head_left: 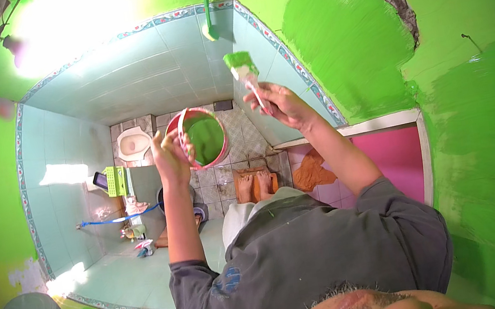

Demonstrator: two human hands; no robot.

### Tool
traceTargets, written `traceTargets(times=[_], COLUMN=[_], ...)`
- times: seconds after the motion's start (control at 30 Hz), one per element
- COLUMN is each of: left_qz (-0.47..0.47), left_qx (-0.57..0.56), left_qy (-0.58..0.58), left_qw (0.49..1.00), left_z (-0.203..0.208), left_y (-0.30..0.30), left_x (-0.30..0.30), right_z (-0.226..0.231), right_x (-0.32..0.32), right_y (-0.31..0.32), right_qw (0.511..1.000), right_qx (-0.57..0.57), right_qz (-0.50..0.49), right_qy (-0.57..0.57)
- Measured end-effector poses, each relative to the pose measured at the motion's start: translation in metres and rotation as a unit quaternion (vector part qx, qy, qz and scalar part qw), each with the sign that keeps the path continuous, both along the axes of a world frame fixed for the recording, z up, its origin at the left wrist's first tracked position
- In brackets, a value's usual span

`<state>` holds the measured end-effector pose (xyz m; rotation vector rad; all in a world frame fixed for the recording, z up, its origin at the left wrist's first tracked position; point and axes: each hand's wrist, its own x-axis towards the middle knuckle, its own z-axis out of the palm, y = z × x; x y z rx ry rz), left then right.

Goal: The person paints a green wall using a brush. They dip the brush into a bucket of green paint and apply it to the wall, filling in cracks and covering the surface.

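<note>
Grey shirt (332, 250) nearest; paintbrush (246, 76) aslant, bristles (238, 60) forward-left.

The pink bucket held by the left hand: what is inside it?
Green paint is visible inside the pink bucket; the paint covers the bottom, so that cannot be seen.

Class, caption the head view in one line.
Left hand grips a round pink bucket of green paint by its pale handle; right hand holds a green-tipped paintbrush.

1. Bucket (225, 137): hangs from left hand (174, 156); paint (206, 136) inside.
2. Brush (246, 73): in right hand (278, 105), right of bucket.
3. Squat toilet (133, 144): left of bucket.
4. Mat (254, 171): under both feet (265, 184).
5. Cloth (312, 171): right of mat.
6. Basket (115, 182): left of left forearm (183, 234).
</note>
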<state>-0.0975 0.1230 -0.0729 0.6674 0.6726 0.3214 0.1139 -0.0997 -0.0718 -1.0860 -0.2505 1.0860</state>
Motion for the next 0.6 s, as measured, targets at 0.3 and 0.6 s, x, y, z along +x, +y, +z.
traceTargets(times=[0.3, 0.6], left_qz=[0.051, 0.082], left_qx=[-0.044, -0.07], left_qy=[0.059, 0.094], left_qw=[0.996, 0.99], left_z=[-0.035, -0.05], left_y=[-0.007, -0.007], left_x=[-0.049, -0.074], right_z=[-0.015, -0.021], right_x=[0.141, 0.226], right_y=[0.077, 0.107], right_qw=[0.986, 0.965], right_qx=[0.042, 0.074], right_qz=[-0.155, -0.25], right_qy=[-0.055, 0.0])
